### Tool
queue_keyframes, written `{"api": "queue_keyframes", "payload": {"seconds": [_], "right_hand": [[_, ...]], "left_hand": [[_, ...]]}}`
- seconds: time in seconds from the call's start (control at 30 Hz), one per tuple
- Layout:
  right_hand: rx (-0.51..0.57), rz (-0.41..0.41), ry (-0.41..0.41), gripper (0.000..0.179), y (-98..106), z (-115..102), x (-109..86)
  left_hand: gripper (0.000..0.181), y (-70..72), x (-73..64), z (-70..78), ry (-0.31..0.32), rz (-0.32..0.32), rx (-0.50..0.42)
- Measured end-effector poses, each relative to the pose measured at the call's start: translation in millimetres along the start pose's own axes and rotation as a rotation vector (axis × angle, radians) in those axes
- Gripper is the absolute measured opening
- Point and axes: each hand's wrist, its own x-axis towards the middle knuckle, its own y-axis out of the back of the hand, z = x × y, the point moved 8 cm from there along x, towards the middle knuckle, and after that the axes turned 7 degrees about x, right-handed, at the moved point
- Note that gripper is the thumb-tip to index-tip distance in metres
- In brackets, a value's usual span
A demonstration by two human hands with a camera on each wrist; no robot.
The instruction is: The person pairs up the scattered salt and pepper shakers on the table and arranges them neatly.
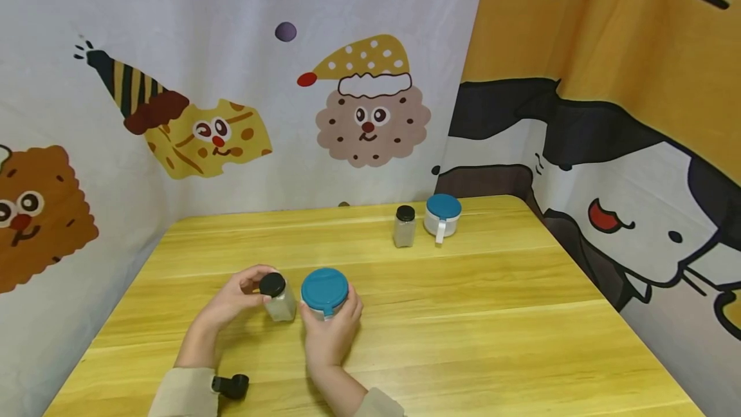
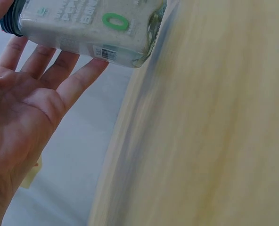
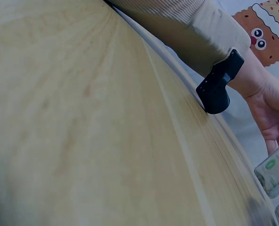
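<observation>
My left hand [image 1: 228, 301] holds a clear square jar [image 1: 281, 306] with a black lid, thumb near the lid and fingers round the far side. In the left wrist view the jar [image 2: 83, 28], with pale contents and green print, lies across the fingers. Just right of it, my right hand [image 1: 334, 338] grips a white jar [image 1: 325, 289] with a blue lid, thumb on the left and fingers on the right. The palm hides most of its body. The right wrist view shows the left hand [image 3: 271, 110] and the clear jar [image 3: 275, 172], but not the right hand.
At the back of the wooden table [image 1: 492, 314] stand another black-lidded clear jar [image 1: 404, 227] and another blue-lidded white jar [image 1: 443, 216] with a handle. A black wrist camera [image 1: 231, 387] sits at the left sleeve. Printed curtains [image 1: 370, 5] hang behind the table.
</observation>
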Motion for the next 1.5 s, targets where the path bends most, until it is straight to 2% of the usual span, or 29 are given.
{"api": "queue_keyframes", "payload": {"seconds": [0.13,0.4,0.93,1.27,1.5], "right_hand": [[0.012,0.002,-0.01,0.092,-0.9,0.5,-1.8],[0.043,-0.002,-0.017,0.092,-2.5,0.9,-3.1],[0.031,0.005,0.01,0.092,-2.5,-0.1,-3.4],[0.053,-0.022,-0.046,0.092,-3.8,2.2,-3.8],[0.065,-0.021,-0.042,0.097,-4.6,1.6,-3.5]], "left_hand": [[0.039,0.4,-0.7,-3.0,0.018,-0.006,-0.005],[0.039,0.8,-0.5,-5.6,0.015,-0.017,0.002],[0.039,-1.5,0.2,-6.9,0.006,-0.042,0.002],[0.04,-2.2,0.2,-7.6,0.023,-0.042,-0.011],[0.04,-2.6,1.1,-7.3,0.037,-0.036,-0.013]]}}
